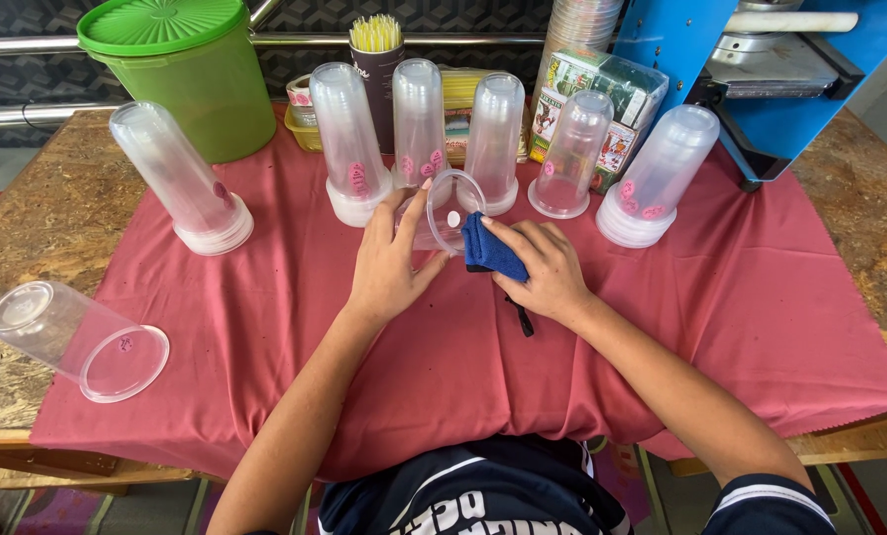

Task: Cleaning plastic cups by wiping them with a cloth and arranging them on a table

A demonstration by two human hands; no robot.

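Note:
My left hand [389, 260] grips a clear plastic cup [445, 210] lying on its side, mouth towards me, over the red cloth [741, 297]. My right hand [545, 269] holds a folded blue rag [491, 250] pressed at the cup's rim. Several stacks of clear cups stand upside down in a row behind: one tilted at the left [181, 178], others at the centre [349, 144] and at the right [657, 178].
One clear cup [77, 339] lies on its side at the cloth's left edge. A green lidded bucket [191, 74] stands at the back left, a cup of yellow straws [376, 59] and packets [602, 94] behind the row, a blue machine [761, 69] at the back right. The wooden table [37, 218] shows on both sides.

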